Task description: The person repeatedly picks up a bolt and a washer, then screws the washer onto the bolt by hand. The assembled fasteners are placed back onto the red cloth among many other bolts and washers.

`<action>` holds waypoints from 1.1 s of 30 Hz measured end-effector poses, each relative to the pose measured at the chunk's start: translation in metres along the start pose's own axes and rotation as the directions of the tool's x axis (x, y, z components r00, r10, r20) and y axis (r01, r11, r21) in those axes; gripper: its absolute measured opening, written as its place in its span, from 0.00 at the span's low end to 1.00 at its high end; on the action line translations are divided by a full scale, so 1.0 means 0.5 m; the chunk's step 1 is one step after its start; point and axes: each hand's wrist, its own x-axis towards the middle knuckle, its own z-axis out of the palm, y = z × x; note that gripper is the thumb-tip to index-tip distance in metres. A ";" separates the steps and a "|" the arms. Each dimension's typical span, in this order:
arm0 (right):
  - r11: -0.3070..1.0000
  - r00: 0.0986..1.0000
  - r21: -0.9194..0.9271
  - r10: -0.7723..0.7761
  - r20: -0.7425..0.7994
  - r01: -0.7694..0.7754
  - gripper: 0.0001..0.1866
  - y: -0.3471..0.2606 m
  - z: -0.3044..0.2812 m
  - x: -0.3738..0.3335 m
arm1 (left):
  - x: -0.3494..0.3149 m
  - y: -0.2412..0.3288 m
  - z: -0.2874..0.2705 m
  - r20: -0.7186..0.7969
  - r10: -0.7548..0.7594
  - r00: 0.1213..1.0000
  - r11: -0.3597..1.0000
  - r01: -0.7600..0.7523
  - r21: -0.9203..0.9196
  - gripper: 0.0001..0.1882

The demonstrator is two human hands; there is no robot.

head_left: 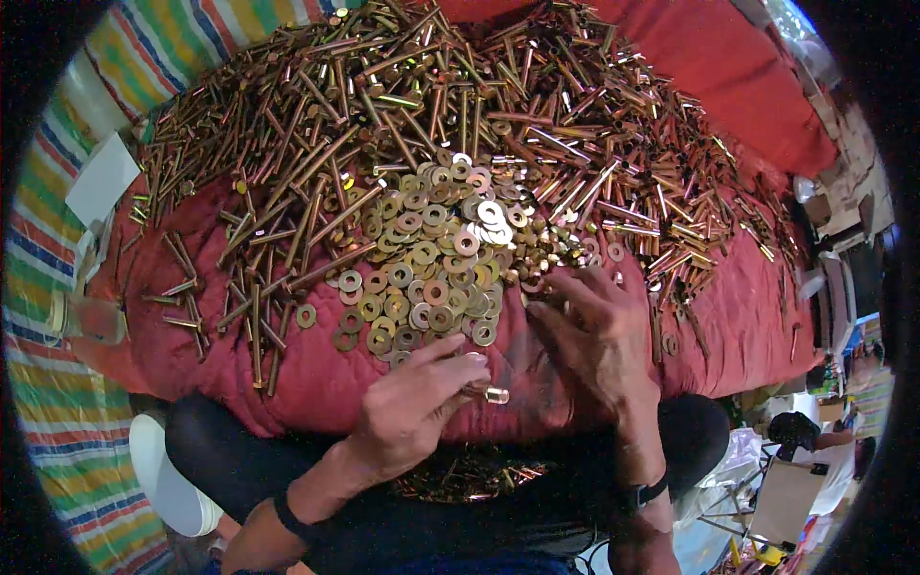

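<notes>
Red cloth: the padded surface in front of the seated person, bearing all the sorted metal parts
Long bolts: coppery, heaped in a broad arc across the far side of the cloth, with looser ones lying at the left and right
Washers: flat brass-toned and silvery rings, piled at the middle of the cloth, inside the arc of bolts; one loose washer lies just left of the pile
Small nuts: a low, dark-gold cluster adjoining the right side of the washers
Left hand: at the near edge of the washer pile, its grip closed around a metal fastener; the bright, short cylindrical end points right, the remainder being hidden by the fingers
Right hand: fingers bent down at the near edge of the small nuts; whether its grip pinches a part cannot be told
Wrists: a dark band on the left, a dark watch on the right
Left margin: a striped sheet, with a white box beside the bolts
Right margin: another person, well apart from the work
</notes>
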 end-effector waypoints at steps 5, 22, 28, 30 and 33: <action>0.974 0.990 -0.206 -0.075 0.117 0.098 0.14 0.016 0.008 0.023 | 0.026 0.035 -0.055 0.020 -0.398 0.917 0.859 0.380 -0.342 0.17; 0.618 0.925 0.688 0.274 0.265 -0.380 0.10 -0.065 -0.054 -0.001 | 0.049 0.054 -0.086 0.321 -0.664 0.675 0.454 0.705 -0.544 0.10; 0.712 0.960 0.659 0.078 0.269 -0.242 0.12 -0.095 -0.053 -0.025 | 0.045 0.044 -0.092 0.358 -0.652 0.669 0.462 0.724 -0.512 0.10; 0.757 0.968 0.628 0.019 0.252 -0.179 0.14 -0.095 -0.050 -0.027 | 0.041 0.038 -0.090 0.406 -0.635 0.657 0.374 0.721 -0.583 0.11; 0.796 0.976 0.605 -0.102 0.192 -0.036 0.14 -0.094 -0.048 -0.029 | 0.033 0.034 -0.088 0.467 -0.632 0.618 0.246 0.732 -0.635 0.11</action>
